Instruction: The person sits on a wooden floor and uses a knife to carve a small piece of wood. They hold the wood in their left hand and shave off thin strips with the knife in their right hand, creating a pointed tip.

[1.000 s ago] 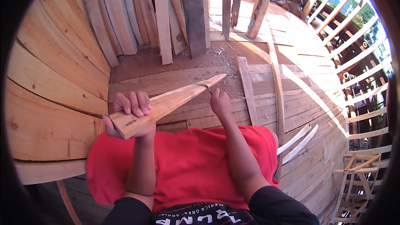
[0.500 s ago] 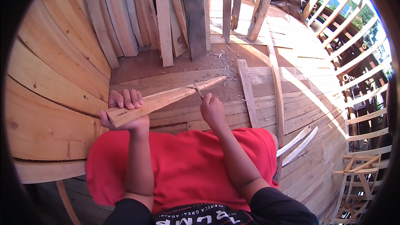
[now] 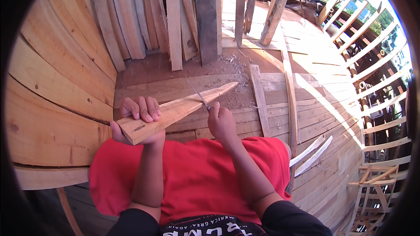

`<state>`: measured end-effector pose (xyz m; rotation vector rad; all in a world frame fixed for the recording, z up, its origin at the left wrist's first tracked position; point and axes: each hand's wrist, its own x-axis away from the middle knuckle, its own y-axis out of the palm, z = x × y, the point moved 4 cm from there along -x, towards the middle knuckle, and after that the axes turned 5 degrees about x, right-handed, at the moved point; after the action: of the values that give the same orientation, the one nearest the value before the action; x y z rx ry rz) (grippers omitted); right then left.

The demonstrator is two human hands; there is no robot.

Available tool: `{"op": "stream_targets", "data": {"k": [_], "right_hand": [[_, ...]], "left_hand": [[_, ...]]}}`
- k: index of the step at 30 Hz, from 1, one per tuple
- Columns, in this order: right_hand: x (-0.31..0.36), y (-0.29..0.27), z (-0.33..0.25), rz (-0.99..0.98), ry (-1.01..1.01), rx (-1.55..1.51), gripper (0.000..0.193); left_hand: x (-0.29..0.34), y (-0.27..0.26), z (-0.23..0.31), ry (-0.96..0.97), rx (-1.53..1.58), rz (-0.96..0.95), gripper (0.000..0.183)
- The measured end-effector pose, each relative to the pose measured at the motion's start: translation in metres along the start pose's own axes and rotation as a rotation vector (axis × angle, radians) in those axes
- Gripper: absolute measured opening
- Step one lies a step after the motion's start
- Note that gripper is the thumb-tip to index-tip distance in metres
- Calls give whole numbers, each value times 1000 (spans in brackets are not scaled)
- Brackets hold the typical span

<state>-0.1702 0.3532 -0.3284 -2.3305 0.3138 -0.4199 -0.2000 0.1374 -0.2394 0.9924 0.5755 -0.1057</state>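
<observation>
A long tapered piece of wood [image 3: 188, 110] lies across in front of me, its broad end to the left and its narrow tip pointing right and away. My left hand [image 3: 139, 120] grips the broad end, fingers on top and thumb and palm beneath. In my closed right hand [image 3: 221, 122] is a thin-bladed knife [image 3: 199, 93]. Its blade crosses the wood at about the middle, angled away to the left, and its handle is mostly hidden by my fingers.
Curved planks form a wall [image 3: 57, 118] close on my left. Upright boards [image 3: 175, 26] and a dark post [image 3: 207, 22] stand ahead. Wood shavings [image 3: 236, 63] litter the plank floor [image 3: 271, 100]. Two pale curved strips [image 3: 313, 155] and a narrow board [image 3: 259, 98] lie to the right.
My left hand has shifted slightly right, rolling the wood so its side face shows more. The knife has moved down the wood toward me, and its blade now reaches out beyond the far edge.
</observation>
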Motion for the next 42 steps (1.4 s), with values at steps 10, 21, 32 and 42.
{"op": "stream_targets", "data": {"k": [10,21,32,42], "right_hand": [[-32,16,45,116,71,33,63],[-58,31,82,201,114,12,61],[-60,24,84,253,148,-16,61],[-53,24,82,239,20,-53,60]], "left_hand": [[-5,-10,3,7,-5,34,57],[-14,-29,-1,-22,-45,106,52],[-10,-15,-7,-50,-18,33,53],[-2,-3,-7,-59,6,-36,54]]}}
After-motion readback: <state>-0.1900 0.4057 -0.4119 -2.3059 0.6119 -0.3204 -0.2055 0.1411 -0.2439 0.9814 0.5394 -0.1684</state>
